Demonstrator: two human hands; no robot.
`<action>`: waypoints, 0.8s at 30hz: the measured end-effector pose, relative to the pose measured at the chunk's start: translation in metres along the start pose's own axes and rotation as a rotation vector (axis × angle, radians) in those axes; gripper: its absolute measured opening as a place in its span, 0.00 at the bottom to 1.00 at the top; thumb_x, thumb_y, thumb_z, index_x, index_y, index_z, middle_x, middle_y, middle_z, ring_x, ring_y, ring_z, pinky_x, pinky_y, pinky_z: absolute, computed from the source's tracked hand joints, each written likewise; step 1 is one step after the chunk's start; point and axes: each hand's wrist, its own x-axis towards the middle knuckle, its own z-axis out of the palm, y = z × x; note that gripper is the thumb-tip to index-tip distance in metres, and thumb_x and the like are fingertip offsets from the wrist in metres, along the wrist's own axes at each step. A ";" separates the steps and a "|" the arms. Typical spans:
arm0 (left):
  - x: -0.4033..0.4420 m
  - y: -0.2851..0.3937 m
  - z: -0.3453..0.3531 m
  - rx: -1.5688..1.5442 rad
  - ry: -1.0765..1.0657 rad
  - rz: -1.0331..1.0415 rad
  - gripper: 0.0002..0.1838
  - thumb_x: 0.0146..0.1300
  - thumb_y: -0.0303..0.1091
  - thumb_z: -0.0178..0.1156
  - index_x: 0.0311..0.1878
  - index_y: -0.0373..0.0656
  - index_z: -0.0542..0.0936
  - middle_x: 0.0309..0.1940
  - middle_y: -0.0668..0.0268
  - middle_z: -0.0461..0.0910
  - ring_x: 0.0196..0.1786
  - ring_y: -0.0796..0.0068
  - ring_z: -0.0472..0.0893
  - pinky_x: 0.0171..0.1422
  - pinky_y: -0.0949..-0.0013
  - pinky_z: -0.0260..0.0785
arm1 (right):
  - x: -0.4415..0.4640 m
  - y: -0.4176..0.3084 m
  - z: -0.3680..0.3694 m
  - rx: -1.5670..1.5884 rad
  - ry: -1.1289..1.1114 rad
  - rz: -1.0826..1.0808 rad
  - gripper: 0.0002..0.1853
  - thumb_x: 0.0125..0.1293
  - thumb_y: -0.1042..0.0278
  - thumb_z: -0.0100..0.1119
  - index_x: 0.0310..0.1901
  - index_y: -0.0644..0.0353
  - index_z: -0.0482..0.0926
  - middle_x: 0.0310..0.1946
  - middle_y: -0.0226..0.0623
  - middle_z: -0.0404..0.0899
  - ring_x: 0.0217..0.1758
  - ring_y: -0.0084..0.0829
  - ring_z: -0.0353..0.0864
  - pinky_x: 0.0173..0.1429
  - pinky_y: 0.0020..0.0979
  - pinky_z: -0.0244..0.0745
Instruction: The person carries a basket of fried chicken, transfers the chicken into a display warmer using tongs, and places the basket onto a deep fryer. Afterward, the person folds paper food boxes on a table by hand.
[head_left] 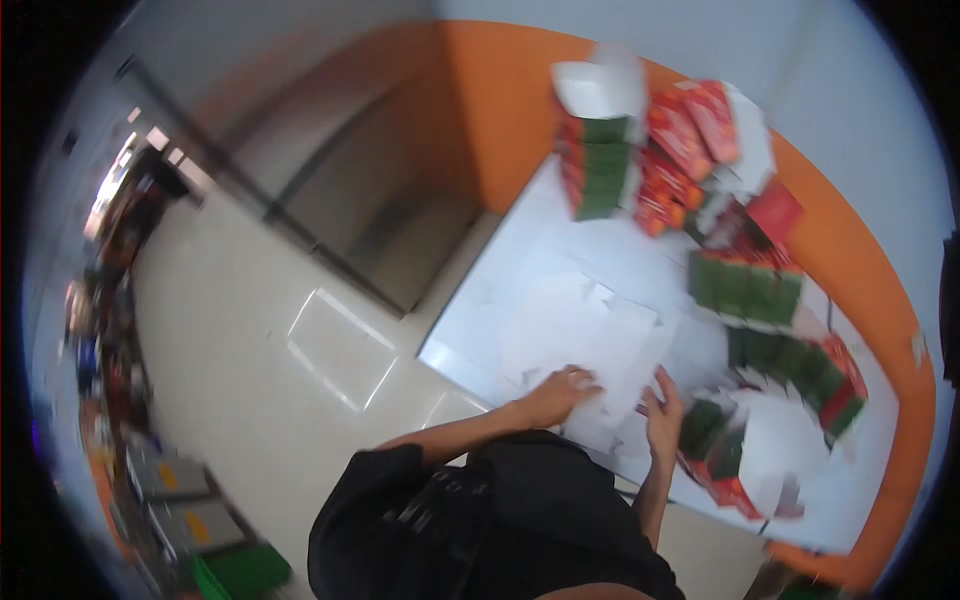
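Observation:
A white sheet of paper point(560, 330) lies on the table in front of me, with small torn scraps around it. My left hand point(560, 395) rests over its near edge, fingers bent and slightly apart. Beside the sheet's right edge is my right hand point(662, 410), its thumb and fingers spread. Blur hides whether either hand touches the paper firmly. Close to the right hand stand green-and-red packs point(708, 428) and a white sheet or bag point(785, 450).
Rows of green packs point(745, 288) and more green packs point(795, 365) line the table's right side. A green stack point(600, 170) and red packets point(690, 125) stand at the back against an orange-and-white wall point(500, 110). Floor, grey boxes point(190, 500) and a green crate point(240, 570) are left.

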 end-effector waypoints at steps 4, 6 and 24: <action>0.007 0.002 -0.029 -0.232 0.025 -0.052 0.15 0.63 0.25 0.66 0.53 0.39 0.85 0.50 0.60 0.85 0.53 0.59 0.83 0.59 0.60 0.77 | -0.030 -0.011 -0.007 -0.088 -0.113 -0.157 0.29 0.69 0.81 0.54 0.72 0.61 0.74 0.83 0.48 0.54 0.76 0.37 0.69 0.70 0.34 0.71; 0.018 0.005 -0.044 -0.394 0.056 -0.103 0.10 0.66 0.31 0.69 0.48 0.38 0.87 0.45 0.61 0.87 0.46 0.64 0.85 0.53 0.64 0.78 | -0.037 -0.011 -0.011 -0.051 -0.142 -0.272 0.31 0.63 0.84 0.50 0.70 0.61 0.78 0.84 0.48 0.50 0.88 0.42 0.45 0.81 0.37 0.57; 0.038 0.038 -0.052 -0.947 0.028 -0.430 0.09 0.75 0.33 0.64 0.50 0.36 0.84 0.39 0.70 0.84 0.42 0.83 0.80 0.49 0.75 0.73 | -0.030 -0.049 0.005 -0.599 0.165 -0.646 0.17 0.57 0.73 0.75 0.50 0.57 0.86 0.62 0.36 0.81 0.70 0.46 0.72 0.72 0.50 0.66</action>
